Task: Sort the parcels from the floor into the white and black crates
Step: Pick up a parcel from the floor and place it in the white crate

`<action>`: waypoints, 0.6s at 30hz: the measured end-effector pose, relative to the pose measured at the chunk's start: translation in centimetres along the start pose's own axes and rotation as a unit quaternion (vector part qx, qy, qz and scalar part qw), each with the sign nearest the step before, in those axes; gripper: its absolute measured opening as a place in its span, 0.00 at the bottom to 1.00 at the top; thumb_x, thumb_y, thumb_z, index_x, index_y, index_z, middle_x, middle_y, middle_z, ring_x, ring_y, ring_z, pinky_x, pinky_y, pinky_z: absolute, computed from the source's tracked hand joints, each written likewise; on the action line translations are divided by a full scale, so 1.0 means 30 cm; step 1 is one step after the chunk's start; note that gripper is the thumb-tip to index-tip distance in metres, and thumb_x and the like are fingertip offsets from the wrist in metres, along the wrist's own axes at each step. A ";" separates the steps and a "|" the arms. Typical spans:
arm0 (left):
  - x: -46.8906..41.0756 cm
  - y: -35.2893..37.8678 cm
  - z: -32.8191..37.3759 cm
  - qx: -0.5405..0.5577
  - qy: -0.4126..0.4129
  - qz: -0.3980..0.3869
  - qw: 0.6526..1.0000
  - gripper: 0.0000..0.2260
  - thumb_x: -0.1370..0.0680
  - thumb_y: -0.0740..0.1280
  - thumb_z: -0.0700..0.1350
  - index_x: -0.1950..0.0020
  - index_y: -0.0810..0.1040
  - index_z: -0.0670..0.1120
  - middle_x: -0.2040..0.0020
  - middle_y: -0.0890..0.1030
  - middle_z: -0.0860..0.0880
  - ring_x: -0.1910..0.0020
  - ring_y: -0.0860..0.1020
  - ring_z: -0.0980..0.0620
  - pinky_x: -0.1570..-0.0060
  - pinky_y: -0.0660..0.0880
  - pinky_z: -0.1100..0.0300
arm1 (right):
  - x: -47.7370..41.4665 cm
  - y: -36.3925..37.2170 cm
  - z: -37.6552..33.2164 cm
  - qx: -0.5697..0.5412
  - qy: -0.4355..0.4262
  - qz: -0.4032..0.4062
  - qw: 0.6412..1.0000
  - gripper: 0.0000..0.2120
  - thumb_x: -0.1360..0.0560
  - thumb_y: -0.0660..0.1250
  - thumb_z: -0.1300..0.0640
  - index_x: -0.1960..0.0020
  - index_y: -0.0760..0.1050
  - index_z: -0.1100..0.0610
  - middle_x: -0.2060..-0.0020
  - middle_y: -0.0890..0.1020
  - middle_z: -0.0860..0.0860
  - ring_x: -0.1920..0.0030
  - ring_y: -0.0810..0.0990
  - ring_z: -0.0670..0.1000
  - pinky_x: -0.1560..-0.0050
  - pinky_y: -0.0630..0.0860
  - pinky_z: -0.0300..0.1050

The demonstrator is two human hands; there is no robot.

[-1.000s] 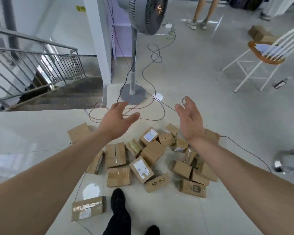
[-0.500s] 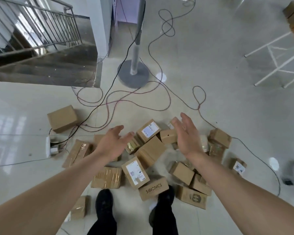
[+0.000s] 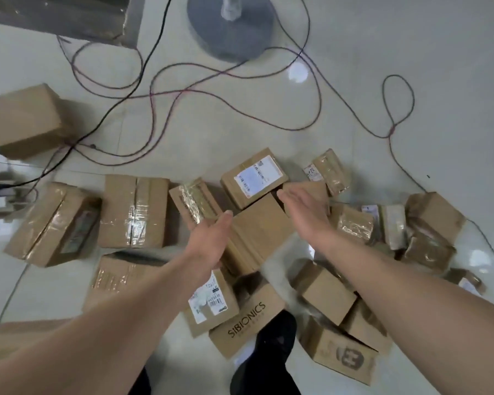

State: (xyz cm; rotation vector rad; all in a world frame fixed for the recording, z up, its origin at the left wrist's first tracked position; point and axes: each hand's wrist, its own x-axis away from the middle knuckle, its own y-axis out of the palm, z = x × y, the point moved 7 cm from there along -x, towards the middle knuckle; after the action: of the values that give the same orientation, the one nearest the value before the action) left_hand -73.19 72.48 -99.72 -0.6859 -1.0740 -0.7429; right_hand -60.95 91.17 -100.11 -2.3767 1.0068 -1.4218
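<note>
Reaching into the parcels (image 3: 134, 212) scattered on the floor (image 3: 411, 67), the person is bracketing a plain box (image 3: 257, 238) lying mid-pile. The left hand (image 3: 211, 246) is at its near-left edge and the right hand (image 3: 304, 215) is by its far-right corner. Both hands are spread flat, fingers straight, holding nothing; whether either palm is touching cardboard I cannot tell. To do this well, the palms are probably needing to press on opposite side faces, then lift straight up, so the box is not dragging the labelled box (image 3: 254, 178) or taped box (image 3: 196, 202) crowding it. A shoe (image 3: 274, 343) is standing right against the pile and cables (image 3: 166, 89) are looping beyond, so any stepping is calling for care. Neither of the crates is showing here.
</note>
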 end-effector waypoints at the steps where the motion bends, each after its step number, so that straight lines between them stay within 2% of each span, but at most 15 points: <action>1: -0.048 0.030 -0.025 0.015 -0.018 0.002 1.000 0.25 0.20 0.61 0.63 0.30 0.70 0.48 0.36 0.75 0.45 0.37 0.75 0.41 0.43 0.78 0.44 | -0.057 0.027 0.040 0.011 0.006 -0.009 1.000 0.29 0.20 0.61 0.36 0.25 0.71 0.52 0.30 0.75 0.47 0.29 0.72 0.51 0.33 0.67 0.48; 2: -0.092 0.056 -0.047 0.031 -0.031 0.008 0.999 0.23 0.20 0.61 0.62 0.32 0.69 0.49 0.38 0.75 0.46 0.38 0.75 0.41 0.43 0.78 0.44 | -0.105 0.057 0.072 0.024 0.011 -0.021 0.999 0.30 0.21 0.61 0.35 0.26 0.72 0.53 0.31 0.76 0.48 0.29 0.73 0.52 0.32 0.68 0.50; 4: -0.166 0.099 -0.089 0.058 -0.056 0.015 0.997 0.22 0.19 0.61 0.62 0.30 0.69 0.51 0.39 0.73 0.49 0.40 0.74 0.42 0.47 0.77 0.46 | -0.189 0.111 0.138 0.040 0.029 -0.039 0.998 0.40 0.27 0.59 0.27 0.24 0.69 0.51 0.27 0.73 0.48 0.27 0.70 0.53 0.27 0.66 0.55; 6: -0.214 0.130 -0.120 0.091 -0.071 0.010 0.993 0.14 0.19 0.61 0.60 0.39 0.71 0.53 0.45 0.73 0.51 0.42 0.73 0.42 0.48 0.74 0.47 | -0.245 0.156 0.199 0.053 0.053 -0.056 0.996 0.45 0.32 0.57 0.23 0.24 0.69 0.50 0.25 0.72 0.49 0.27 0.70 0.55 0.26 0.65 0.57; 8: -0.243 0.148 -0.144 0.118 -0.082 0.012 0.990 0.09 0.18 0.61 0.59 0.51 0.71 0.55 0.54 0.72 0.54 0.44 0.72 0.43 0.46 0.72 0.45 | -0.281 0.188 0.251 0.048 0.059 -0.065 0.995 0.34 0.26 0.59 0.27 0.31 0.74 0.50 0.29 0.76 0.51 0.33 0.74 0.55 0.31 0.68 0.53; 9: -0.249 0.151 -0.149 0.130 -0.091 0.010 0.987 0.10 0.18 0.61 0.58 0.54 0.71 0.54 0.55 0.71 0.55 0.44 0.72 0.42 0.46 0.72 0.45 | -0.296 0.196 0.275 0.050 0.059 -0.060 0.995 0.28 0.23 0.60 0.31 0.34 0.75 0.50 0.30 0.77 0.52 0.35 0.75 0.54 0.34 0.69 0.50; 10: -0.264 0.158 -0.159 0.143 -0.095 0.005 0.985 0.11 0.18 0.61 0.58 0.55 0.71 0.53 0.54 0.71 0.55 0.43 0.72 0.41 0.46 0.73 0.44 | -0.310 0.201 0.296 0.055 0.056 -0.054 0.995 0.28 0.22 0.61 0.32 0.32 0.74 0.51 0.28 0.75 0.52 0.33 0.74 0.54 0.33 0.68 0.48; 11: -0.278 0.163 -0.165 0.156 -0.096 -0.002 0.983 0.11 0.18 0.61 0.59 0.50 0.73 0.52 0.51 0.72 0.53 0.41 0.73 0.40 0.47 0.73 0.43 | -0.322 0.201 0.316 0.062 0.056 -0.050 0.995 0.33 0.22 0.61 0.31 0.26 0.70 0.51 0.24 0.71 0.52 0.28 0.71 0.55 0.30 0.65 0.49; 13: -0.288 0.161 -0.171 0.169 -0.105 -0.001 0.980 0.20 0.18 0.60 0.62 0.33 0.71 0.52 0.43 0.71 0.49 0.36 0.72 0.38 0.46 0.72 0.41 | -0.333 0.195 0.335 0.072 0.062 -0.040 0.995 0.42 0.24 0.60 0.28 0.18 0.60 0.51 0.19 0.62 0.52 0.21 0.62 0.56 0.24 0.59 0.51; 14: -0.289 0.160 -0.169 0.175 -0.107 0.003 0.979 0.23 0.19 0.60 0.63 0.29 0.69 0.52 0.42 0.71 0.48 0.38 0.73 0.38 0.46 0.72 0.40 | -0.336 0.190 0.339 0.075 0.064 -0.041 0.994 0.43 0.24 0.59 0.27 0.17 0.58 0.51 0.18 0.60 0.52 0.20 0.59 0.56 0.23 0.58 0.52; 16: -0.289 0.161 -0.157 0.189 -0.104 -0.001 0.976 0.19 0.19 0.60 0.63 0.34 0.69 0.52 0.47 0.73 0.49 0.46 0.75 0.41 0.48 0.73 0.41 | -0.344 0.185 0.349 0.075 0.077 -0.057 0.993 0.45 0.25 0.57 0.24 0.17 0.59 0.50 0.18 0.60 0.50 0.20 0.60 0.56 0.24 0.59 0.54; 18: -0.263 0.163 -0.139 0.206 -0.118 -0.002 0.971 0.15 0.18 0.60 0.63 0.42 0.68 0.52 0.52 0.74 0.49 0.54 0.75 0.44 0.50 0.74 0.41 | -0.347 0.182 0.360 0.049 0.096 -0.074 0.991 0.45 0.26 0.55 0.22 0.19 0.63 0.50 0.20 0.65 0.51 0.22 0.64 0.57 0.25 0.62 0.55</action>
State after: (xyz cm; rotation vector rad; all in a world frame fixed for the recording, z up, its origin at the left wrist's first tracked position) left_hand -69.40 73.53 -109.10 -0.4191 -1.3980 -0.4257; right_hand -57.59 91.88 -115.69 -2.3201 0.7936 -1.7383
